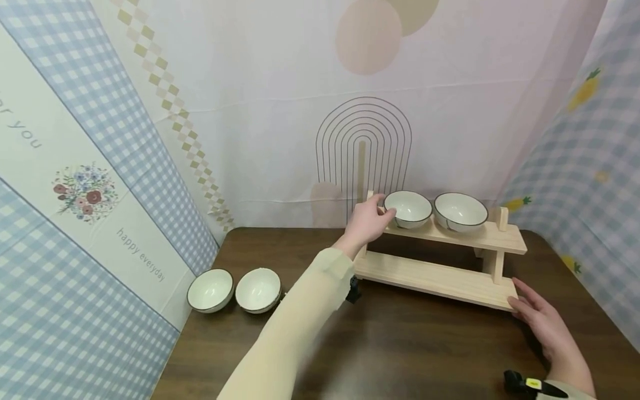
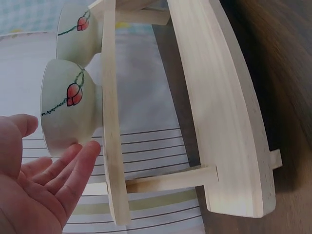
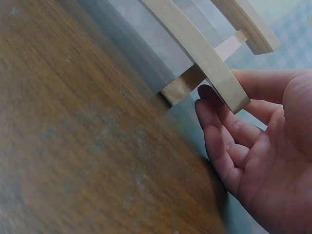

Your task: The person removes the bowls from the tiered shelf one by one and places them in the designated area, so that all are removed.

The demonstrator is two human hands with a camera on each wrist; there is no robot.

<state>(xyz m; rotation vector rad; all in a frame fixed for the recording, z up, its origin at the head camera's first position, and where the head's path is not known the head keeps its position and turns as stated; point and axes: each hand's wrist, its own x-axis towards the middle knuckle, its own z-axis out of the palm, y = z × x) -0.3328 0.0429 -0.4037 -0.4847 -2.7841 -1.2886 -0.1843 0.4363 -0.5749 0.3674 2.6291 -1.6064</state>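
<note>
A two-tier wooden rack [image 1: 440, 273] stands on the table, with two white bowls side by side on its upper board. At the left bowl [image 1: 407, 209], my left hand [image 1: 367, 220] is beside the wall. In the left wrist view, that hand's fingertips [image 2: 92, 148] are at the bowl's side, while the thumb stands apart from it. Red flower buds decorate the outside of this bowl. The other bowl [image 1: 460, 212] sits to its right. My right hand [image 1: 542, 319] grips the right end of the lower board [image 3: 229, 90], thumb over it and fingers underneath.
Two more white bowls with dark rims, one [image 1: 210, 290] at the table's left edge and another [image 1: 258, 290] beside it, rest on the brown table [image 1: 400, 344]. A patterned cloth [image 1: 280, 139] hangs behind, with checked cloth at both sides.
</note>
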